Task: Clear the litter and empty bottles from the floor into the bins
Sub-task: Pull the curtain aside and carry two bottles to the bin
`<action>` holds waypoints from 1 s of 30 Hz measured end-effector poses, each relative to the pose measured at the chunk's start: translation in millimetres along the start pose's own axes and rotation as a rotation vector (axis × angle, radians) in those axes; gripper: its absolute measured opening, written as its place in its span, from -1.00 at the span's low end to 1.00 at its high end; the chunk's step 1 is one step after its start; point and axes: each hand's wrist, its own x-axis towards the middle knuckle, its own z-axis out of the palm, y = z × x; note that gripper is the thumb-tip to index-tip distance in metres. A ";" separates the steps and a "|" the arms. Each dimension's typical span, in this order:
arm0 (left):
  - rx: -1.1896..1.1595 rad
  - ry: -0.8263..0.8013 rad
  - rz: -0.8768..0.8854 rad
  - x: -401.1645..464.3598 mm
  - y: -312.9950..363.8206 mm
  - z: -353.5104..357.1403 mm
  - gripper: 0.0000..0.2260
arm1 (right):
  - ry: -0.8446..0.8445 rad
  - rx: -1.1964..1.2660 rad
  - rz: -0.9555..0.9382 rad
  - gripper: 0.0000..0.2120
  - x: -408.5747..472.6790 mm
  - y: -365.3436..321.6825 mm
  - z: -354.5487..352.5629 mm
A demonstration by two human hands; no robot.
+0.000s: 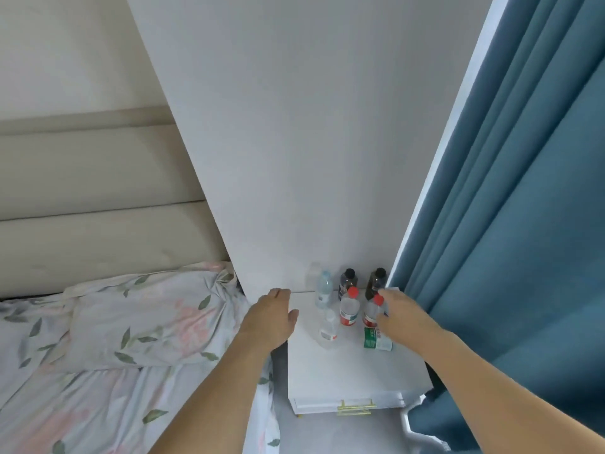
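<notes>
Item: cluster of plastic bottles on a white nightstand [343,371], lower centre-right of the frame, between the bed [98,339] and the blue curtain [507,257].

Contents: two dark-capped bottles at the back; a clear bottle [323,290] standing left of them; two red-capped bottles [349,308] upright in the middle; a small clear bottle in front; a green-labelled bottle [376,339] lying on its side, long axis roughly left-right.

Left hand [271,317]: fingers relaxed, holding nothing, at the nightstand's left edge, apart from the bottles.

Right hand [397,314]: nearer the bottles, its fingers at the right red-capped bottle and above the fallen one; whether it grips cannot be told.

No bins in view.
</notes>
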 end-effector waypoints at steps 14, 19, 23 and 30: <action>0.219 -0.279 0.107 169.8 29.8 146.5 -0.51 | -0.197 -0.301 -0.012 -0.57 237.5 37.1 102.8; 0.264 -0.245 0.158 185.8 25.2 171.7 -0.67 | -0.184 -0.303 -0.022 -0.60 251.5 48.4 129.6; 0.272 -0.250 0.164 194.1 21.2 172.0 -0.73 | -0.141 -0.207 -0.010 -0.60 248.6 49.9 135.2; 0.066 -0.193 0.011 174.2 26.1 99.2 -0.72 | -0.081 -0.036 -0.081 -0.62 209.0 18.9 65.6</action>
